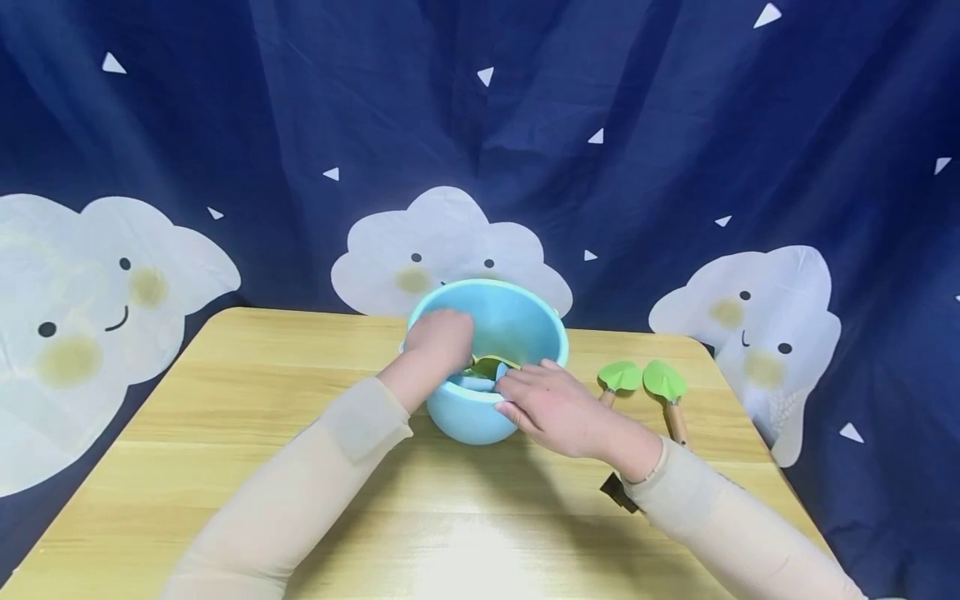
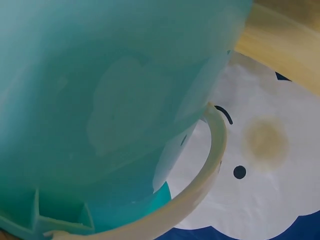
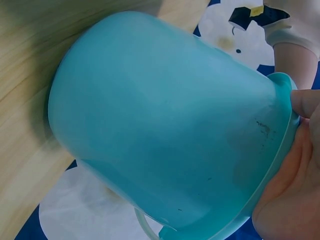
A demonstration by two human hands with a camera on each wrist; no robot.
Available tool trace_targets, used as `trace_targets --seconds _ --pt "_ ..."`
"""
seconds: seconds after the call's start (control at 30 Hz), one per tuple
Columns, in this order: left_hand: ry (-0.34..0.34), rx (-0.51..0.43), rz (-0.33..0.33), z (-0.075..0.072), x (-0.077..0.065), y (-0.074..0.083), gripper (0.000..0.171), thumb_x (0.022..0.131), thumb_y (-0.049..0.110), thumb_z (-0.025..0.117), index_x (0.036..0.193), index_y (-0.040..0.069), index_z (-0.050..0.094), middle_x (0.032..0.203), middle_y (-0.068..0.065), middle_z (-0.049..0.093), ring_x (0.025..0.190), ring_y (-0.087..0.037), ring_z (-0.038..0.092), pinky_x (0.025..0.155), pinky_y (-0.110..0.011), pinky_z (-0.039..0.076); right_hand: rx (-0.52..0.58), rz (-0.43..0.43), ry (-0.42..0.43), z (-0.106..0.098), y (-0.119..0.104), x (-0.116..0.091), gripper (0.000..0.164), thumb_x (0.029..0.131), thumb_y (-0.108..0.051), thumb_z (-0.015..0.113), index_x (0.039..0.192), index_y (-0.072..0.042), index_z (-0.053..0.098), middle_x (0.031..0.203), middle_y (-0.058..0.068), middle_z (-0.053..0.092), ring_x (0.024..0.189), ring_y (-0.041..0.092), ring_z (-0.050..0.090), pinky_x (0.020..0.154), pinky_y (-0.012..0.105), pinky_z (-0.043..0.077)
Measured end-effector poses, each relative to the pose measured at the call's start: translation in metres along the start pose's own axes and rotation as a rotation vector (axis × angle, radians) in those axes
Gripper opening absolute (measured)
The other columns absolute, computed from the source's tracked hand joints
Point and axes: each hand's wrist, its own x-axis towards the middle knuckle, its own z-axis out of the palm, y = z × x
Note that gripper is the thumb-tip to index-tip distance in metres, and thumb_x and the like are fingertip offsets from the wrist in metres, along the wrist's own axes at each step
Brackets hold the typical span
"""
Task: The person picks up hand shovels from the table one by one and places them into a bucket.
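bucket (image 1: pixel 471 422) looks smooth plstc, tbl (image 1: pixel 255 375) glossy wood, backdrop (image 1: pixel 390 92) cloth.

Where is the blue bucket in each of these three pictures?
Head: the bucket sits just below centre.
Left wrist: the bucket fills most of the left side.
Right wrist: the bucket, seen sideways, fills the middle.
Shared landmark: the cloud-patterned curtain, behind it in every view.

The bucket (image 1: pixel 468 422) admits entry over its far rim; left hand (image 1: pixel 441 340) and right hand (image 1: pixel 553 408) obstruct the near side, trowels (image 1: pixel 664 380) the right. Clearance beneath the hands appears uncertain.
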Motion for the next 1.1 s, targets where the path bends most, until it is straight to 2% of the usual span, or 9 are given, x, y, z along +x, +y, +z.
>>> trace_targets --seconds 0.07,0.17,0.27,0.37,0.43,0.7,0.93,1.1 --pt "0.04 -0.049 0.004 0.0 0.0 -0.001 0.005 0.088 0.011 0.068 0.091 0.015 0.067 0.077 0.001 0.062 0.072 -0.02 0.058 0.062 -0.034 0.05 -0.003 0.0 0.0 0.0 0.0 0.0 0.019 0.106 -0.033 0.048 0.095 -0.019 0.055 0.085 -0.009 0.05 0.084 0.014 0.049 0.073 0.029 0.032" --pt "0.111 -0.128 0.044 0.001 -0.002 -0.006 0.013 0.091 0.011 0.062 0.1 0.015 0.071 0.079 0.002 0.063 0.074 -0.018 0.06 0.068 -0.034 0.051 0.0 -0.002 0.0 0.0 0.0 0.0 0.02 0.106 -0.033 0.048 0.094 -0.019 0.055 0.084 -0.01 0.049 0.084 0.014 0.048 0.073 0.029 0.032" --pt "0.177 -0.194 0.118 0.001 -0.008 -0.011 0.021 0.093 0.011 0.057 0.107 0.011 0.073 0.089 0.0 0.069 0.087 -0.019 0.065 0.082 -0.038 0.053 0.007 -0.006 0.003 0.001 -0.001 0.001 0.02 0.106 -0.033 0.047 0.093 -0.019 0.054 0.084 -0.01 0.048 0.083 0.014 0.048 0.073 0.029 0.032" --pt "0.215 -0.233 0.186 -0.001 -0.015 -0.017 0.024 0.095 0.011 0.055 0.109 0.007 0.074 0.102 -0.004 0.072 0.102 -0.024 0.065 0.096 -0.042 0.049 0.007 -0.001 0.003 0.001 -0.001 0.001 0.021 0.107 -0.034 0.046 0.093 -0.02 0.054 0.084 -0.01 0.048 0.083 0.013 0.047 0.073 0.029 0.031" --pt "0.232 -0.237 0.215 -0.003 -0.02 -0.019 0.024 0.096 0.013 0.056 0.11 0.006 0.073 0.107 -0.006 0.071 0.109 -0.026 0.063 0.1 -0.043 0.046 0.004 0.007 0.0 0.0 -0.001 0.001 0.021 0.107 -0.034 0.046 0.094 -0.02 0.054 0.085 -0.01 0.049 0.084 0.013 0.048 0.073 0.029 0.031" --pt "0.288 -0.228 0.294 -0.01 -0.04 -0.027 0.02 0.095 0.014 0.059 0.106 0.004 0.073 0.106 -0.007 0.071 0.109 -0.029 0.062 0.1 -0.045 0.045 0.009 0.019 -0.018 0.0 0.001 0.0 0.021 0.107 -0.034 0.046 0.095 -0.019 0.055 0.087 -0.009 0.052 0.086 0.014 0.049 0.074 0.03 0.032" --pt "0.323 -0.238 0.37 -0.005 -0.052 -0.036 0.017 0.096 0.011 0.058 0.099 0.004 0.073 0.1 -0.005 0.072 0.102 -0.028 0.064 0.096 -0.043 0.046 0.014 0.014 -0.018 0.0 0.001 0.0 0.021 0.107 -0.034 0.046 0.095 -0.02 0.055 0.088 -0.009 0.052 0.086 0.014 0.048 0.074 0.029 0.032" --pt "0.349 -0.269 0.405 -0.002 -0.062 -0.039 0.018 0.098 0.016 0.058 0.1 0.008 0.074 0.102 -0.003 0.071 0.106 -0.026 0.062 0.097 -0.045 0.044 0.008 0.01 -0.011 0.0 0.001 0.0 0.02 0.106 -0.034 0.047 0.096 -0.019 0.055 0.087 -0.009 0.051 0.085 0.014 0.048 0.074 0.03 0.033"
